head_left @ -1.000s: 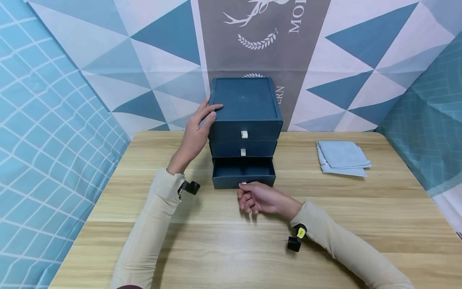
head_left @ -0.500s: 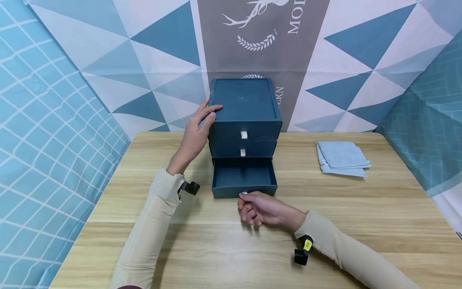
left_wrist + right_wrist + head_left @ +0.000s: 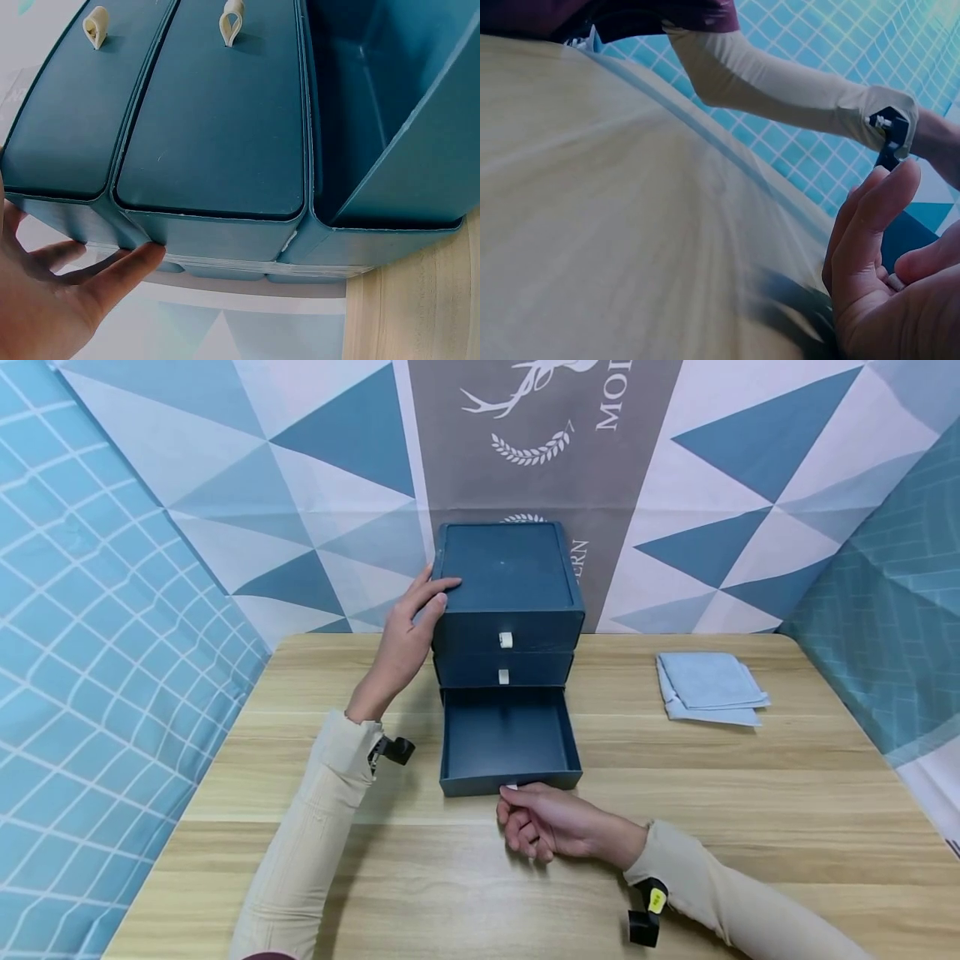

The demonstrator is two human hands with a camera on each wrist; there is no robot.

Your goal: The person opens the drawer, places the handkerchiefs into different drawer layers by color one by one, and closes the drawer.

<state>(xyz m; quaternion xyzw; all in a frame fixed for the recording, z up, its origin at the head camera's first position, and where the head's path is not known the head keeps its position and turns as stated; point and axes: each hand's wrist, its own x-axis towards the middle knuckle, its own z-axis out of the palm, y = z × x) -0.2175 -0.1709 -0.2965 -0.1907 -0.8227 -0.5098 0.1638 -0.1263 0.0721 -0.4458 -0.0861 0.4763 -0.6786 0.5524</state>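
A dark blue cabinet (image 3: 502,568) with three drawers stands at the back of the table. Its bottom drawer (image 3: 504,739) is pulled far out, and the inside shows bare. My right hand (image 3: 551,820) pinches the small white pull tab (image 3: 512,787) on that drawer's front between thumb and finger. The other fingers are curled below. My left hand (image 3: 408,635) rests with extended fingers on the cabinet's upper left side and top edge. In the left wrist view, its fingertips (image 3: 154,253) touch the side wall. The upper drawers, with loop tabs (image 3: 231,22), are closed.
A folded light blue cloth (image 3: 711,687) lies on the wooden table (image 3: 420,877) to the right of the cabinet. Patterned fabric (image 3: 337,485) hangs right behind the cabinet, and blue tiled fabric (image 3: 112,652) borders the left side.
My right hand has moved toward me, drawing the bottom drawer from partly out to much further out. The left hand has stayed on the cabinet.
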